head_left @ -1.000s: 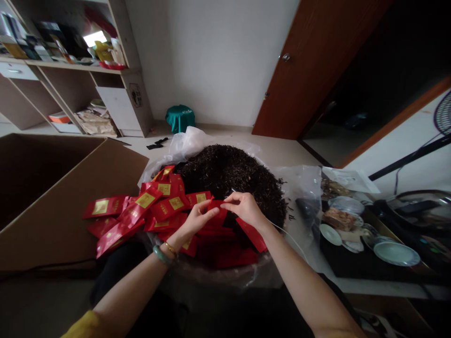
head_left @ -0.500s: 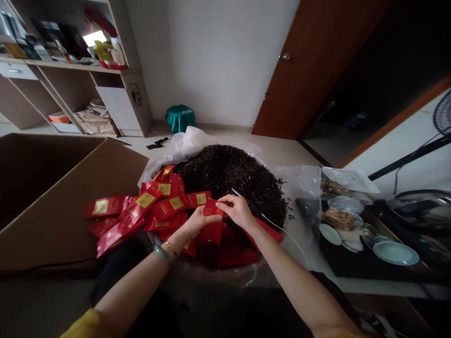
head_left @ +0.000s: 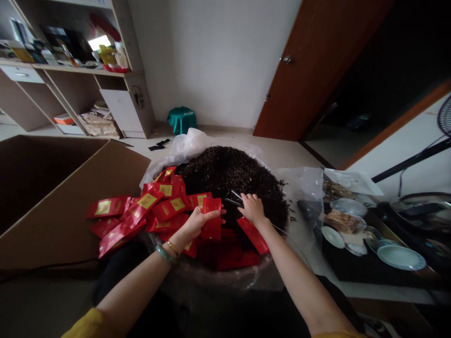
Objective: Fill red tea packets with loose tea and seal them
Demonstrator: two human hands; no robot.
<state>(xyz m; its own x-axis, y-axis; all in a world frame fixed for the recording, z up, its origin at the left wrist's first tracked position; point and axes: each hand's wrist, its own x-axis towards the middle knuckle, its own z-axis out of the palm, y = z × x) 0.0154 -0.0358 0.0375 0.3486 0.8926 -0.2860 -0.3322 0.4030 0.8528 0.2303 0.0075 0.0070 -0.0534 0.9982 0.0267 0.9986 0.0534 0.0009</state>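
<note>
My left hand is closed on a red packet, thumb across its front, and holds it upright over the pile. To the right, my right hand has its fingers wrapped over a slim two-armed tool whose arms stand apart and point left towards the packet. Dark, twisted loose leaves, like dry tea, heap up behind both hands. Several red packets with gold labels lie piled left of my left hand. Another red packet rests beneath my right wrist.
A large open cardboard box stands at the left. Clear plastic sheeting lines the heap's edge. On the right, a black tray bears dishes and bags. A thin white cord runs right of my right forearm.
My right hand has left the packet's top edge, moved right and closed on the two-armed tool. The packet in my left hand now stands upright, facing me. The view has shifted slightly.
</note>
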